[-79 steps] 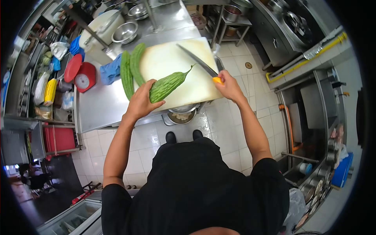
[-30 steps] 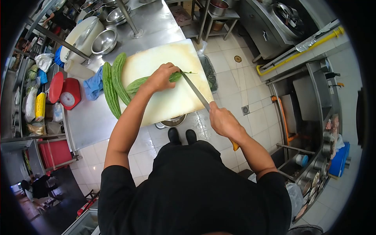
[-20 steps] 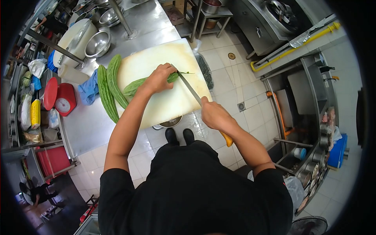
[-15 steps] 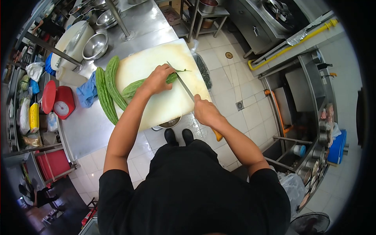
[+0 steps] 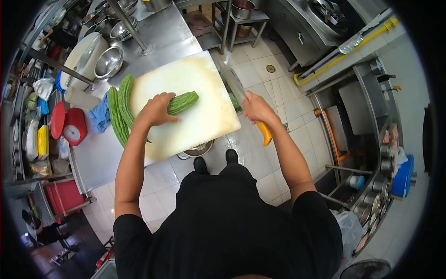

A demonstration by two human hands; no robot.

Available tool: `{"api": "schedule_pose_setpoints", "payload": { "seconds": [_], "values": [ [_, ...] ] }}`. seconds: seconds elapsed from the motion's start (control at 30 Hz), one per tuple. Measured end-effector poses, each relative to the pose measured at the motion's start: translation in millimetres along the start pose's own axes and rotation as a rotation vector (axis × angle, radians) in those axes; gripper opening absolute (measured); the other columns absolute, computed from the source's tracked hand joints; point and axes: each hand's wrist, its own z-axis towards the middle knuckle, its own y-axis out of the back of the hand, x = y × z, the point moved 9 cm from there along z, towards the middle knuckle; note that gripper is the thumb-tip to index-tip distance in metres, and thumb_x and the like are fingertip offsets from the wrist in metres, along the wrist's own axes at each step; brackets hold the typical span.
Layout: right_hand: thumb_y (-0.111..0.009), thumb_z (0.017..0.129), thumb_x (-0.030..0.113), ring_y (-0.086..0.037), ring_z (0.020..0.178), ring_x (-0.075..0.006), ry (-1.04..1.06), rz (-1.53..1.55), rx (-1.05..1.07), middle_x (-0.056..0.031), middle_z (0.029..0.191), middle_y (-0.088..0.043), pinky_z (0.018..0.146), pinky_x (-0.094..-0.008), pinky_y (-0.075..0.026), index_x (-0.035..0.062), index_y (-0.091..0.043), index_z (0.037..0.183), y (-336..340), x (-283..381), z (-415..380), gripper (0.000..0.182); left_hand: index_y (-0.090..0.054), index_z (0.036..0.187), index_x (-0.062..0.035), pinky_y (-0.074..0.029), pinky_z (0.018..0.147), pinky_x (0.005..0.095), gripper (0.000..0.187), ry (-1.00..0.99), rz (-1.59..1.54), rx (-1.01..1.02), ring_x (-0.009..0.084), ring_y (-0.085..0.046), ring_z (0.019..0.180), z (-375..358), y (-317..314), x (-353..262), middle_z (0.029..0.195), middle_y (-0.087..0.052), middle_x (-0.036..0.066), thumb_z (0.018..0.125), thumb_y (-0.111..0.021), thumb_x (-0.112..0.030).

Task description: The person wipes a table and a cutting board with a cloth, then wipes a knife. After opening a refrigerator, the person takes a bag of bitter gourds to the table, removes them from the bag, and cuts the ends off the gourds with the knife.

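My left hand [image 5: 158, 110] lies over the left end of a green ridged bitter gourd [image 5: 185, 102], fingers round it and thumb out towards the board. The gourd's right end is bare and blunt, with no stem showing. It lies on a white cutting board [image 5: 209, 122]. Two more long bitter gourds, an outer one [image 5: 117, 118] and an inner one [image 5: 125, 95], lie at the board's left edge. My right hand [image 5: 257, 108] grips a knife [image 5: 233, 83] with a yellow-orange handle, its blade just beyond the board's right edge, pointing up and away.
A metal counter [image 5: 172, 29] carries the board, steel bowls [image 5: 109, 62], a blue cloth [image 5: 98, 115] and a red scale [image 5: 74, 126]. A pot [image 5: 199, 149] shows below the board's near edge. Beyond the right edge is a container with something green [image 5: 233, 100], partly hidden.
The knife has moved right, off the board. The gourd's thin stem end is gone from the board. My left hand has shifted left and down along the gourd.
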Motion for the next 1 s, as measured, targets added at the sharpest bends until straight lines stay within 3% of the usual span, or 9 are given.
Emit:
{"api": "schedule_pose_setpoints", "payload": {
  "seconds": [0.2, 0.27, 0.37, 0.43, 0.63, 0.7, 0.83, 0.93, 1.0],
  "values": [
    [-0.04, 0.098, 0.02, -0.05, 0.046, -0.0138, 0.081, 0.274, 0.009, -0.0106, 0.069, -0.058, 0.04, -0.0301, -0.044, 0.0014, -0.045, 0.111, 37.6, -28.3, 30.3, 0.024, -0.059, 0.119, 0.0015, -0.046, 0.09, 0.0374, 0.064, 0.027, -0.226, -0.002, 0.0321, -0.061, 0.099, 0.5, 10.6, -3.7, 0.108, -0.064, 0.02, 0.066, -0.08, -0.026],
    [-0.04, 0.098, 0.02, -0.048, 0.045, -0.0126, 0.042, 0.519, 0.028, -0.0102, 0.074, -0.06, 0.04, -0.028, -0.043, 0.0049, -0.045, 0.108, 42.4, -37.5, 26.1, 0.019, -0.06, 0.121, 0.001, -0.049, 0.084, 0.0331, 0.066, 0.004, -0.445, -0.012, 0.0196, -0.063, 0.089, 7.5, 16.5, -1.0, 0.099, -0.069, 0.013, 0.07, -0.081, -0.035],
    [-0.039, 0.098, 0.018, -0.052, 0.048, -0.0125, 0.112, 0.711, 0.07, -0.0106, 0.076, -0.06, 0.043, -0.0269, -0.047, 0.0038, -0.047, 0.111, 45.2, -48.5, 25.5, 0.02, -0.067, 0.111, -0.0003, -0.049, 0.072, 0.0292, 0.063, 0.297, -0.726, 0.037, 0.0133, -0.062, 0.08, 8.9, 25.8, -8.6, 0.089, -0.067, 0.008, 0.075, -0.075, -0.052],
    [-0.039, 0.099, 0.017, -0.054, 0.05, -0.0126, 0.131, 0.75, 0.075, -0.01, 0.074, -0.058, 0.045, -0.0266, -0.048, 0.003, -0.048, 0.111, 41.2, -49.7, 18.6, 0.021, -0.068, 0.106, 0.0029, -0.049, 0.071, 0.0289, 0.064, 0.423, -0.764, 0.047, 0.016, -0.063, 0.078, 18.8, 16.5, -2.8, 0.091, -0.067, 0.01, 0.074, -0.075, -0.052],
    [-0.04, 0.098, 0.016, -0.055, 0.05, -0.0129, 0.238, 0.858, 0.085, -0.0078, 0.075, -0.057, 0.046, -0.0265, -0.05, 0.0019, -0.051, 0.106, 45.3, -56.8, 7.4, 0.019, -0.07, 0.099, 0.0019, -0.051, 0.072, 0.033, 0.054, 0.416, -0.556, -0.007, 0.0181, -0.065, 0.076, 48.8, 8.0, -31.0, 0.089, -0.069, 0.013, 0.072, -0.079, -0.045],
    [-0.042, 0.097, 0.015, -0.056, 0.05, -0.0138, 0.235, 0.875, 0.065, -0.0078, 0.077, -0.058, 0.045, -0.0263, -0.049, 0.0024, -0.05, 0.108, 42.5, -55.6, 2.5, 0.018, -0.068, 0.104, 0.0013, -0.051, 0.075, 0.0343, 0.054, 0.385, -0.473, -0.04, 0.0215, -0.066, 0.077, 47.9, 5.9, -42.5, 0.09, -0.069, 0.015, 0.072, -0.079, -0.04],
    [-0.044, 0.093, 0.011, -0.059, 0.052, -0.0152, 0.216, 0.98, 0.131, -0.0066, 0.076, -0.058, 0.042, -0.0248, -0.047, 0.0044, -0.049, 0.106, 34.3, -43.5, -15.6, 0.016, -0.06, 0.114, 0.0012, -0.048, 0.085, 0.04, 0.058, 0.068, -0.241, -0.163, 0.0359, -0.061, 0.094, 34.2, 0.2, -76.1, 0.101, -0.064, 0.023, 0.071, -0.077, -0.034],
    [-0.045, 0.092, 0.01, -0.057, 0.048, -0.0137, 0.225, 0.833, 0.155, -0.0057, 0.073, -0.057, 0.039, -0.0236, -0.042, 0.0033, -0.049, 0.103, 23.1, -39.4, -20.5, 0.014, -0.058, 0.117, -0.0003, -0.046, 0.09, 0.0398, 0.058, 0.047, -0.261, -0.228, 0.0342, -0.059, 0.101, 22.8, -7.5, -79.0, 0.108, -0.062, 0.022, 0.071, -0.078, -0.028],
    [-0.054, 0.094, 0.022, -0.054, 0.045, -0.0111, 0.187, 0.75, 0.133, -0.0046, 0.071, -0.056, 0.037, -0.0225, -0.04, 0.0032, -0.049, 0.099, 14.1, -35.7, -22.8, 0.02, -0.056, 0.12, -0.0007, -0.046, 0.09, 0.0403, 0.06, 0.087, -0.286, -0.178, 0.0341, -0.059, 0.101, 21.8, -10.5, -76.4, 0.109, -0.062, 0.021, 0.071, -0.079, -0.028]
  ]
}}
